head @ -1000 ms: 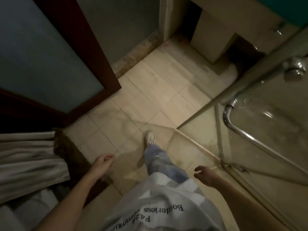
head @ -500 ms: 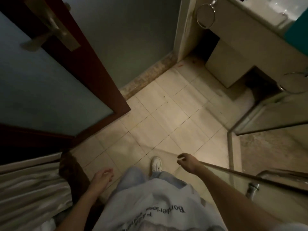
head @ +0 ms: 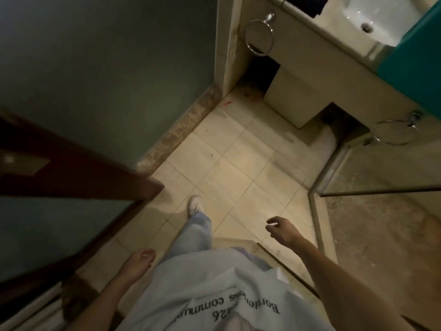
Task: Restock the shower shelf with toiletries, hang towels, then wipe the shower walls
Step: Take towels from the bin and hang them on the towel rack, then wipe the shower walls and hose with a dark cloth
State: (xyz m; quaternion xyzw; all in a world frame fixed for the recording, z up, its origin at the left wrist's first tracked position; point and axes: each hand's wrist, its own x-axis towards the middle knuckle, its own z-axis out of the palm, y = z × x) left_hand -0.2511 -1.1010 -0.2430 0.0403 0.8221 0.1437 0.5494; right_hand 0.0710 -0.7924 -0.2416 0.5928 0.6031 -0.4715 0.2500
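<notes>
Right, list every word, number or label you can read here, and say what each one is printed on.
"Borde...ss commu...": on the person's light shirt, upside down to the camera; a crease hides the middle letters and the end is cut off.
Second line on the same shirt: a few characters, perhaps "26", too folded to read surely.
Nothing else in view carries readable text.

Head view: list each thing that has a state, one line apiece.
Door, open.
Ring by the wall corner, bare, no towel on it.
Ring by the shower, bare, no towel on it.
Sink, no standing water seen, drain uncovered.
Left hand, relaxed, holds nothing.
Right hand, fingers loosely curled, holds nothing.
</notes>
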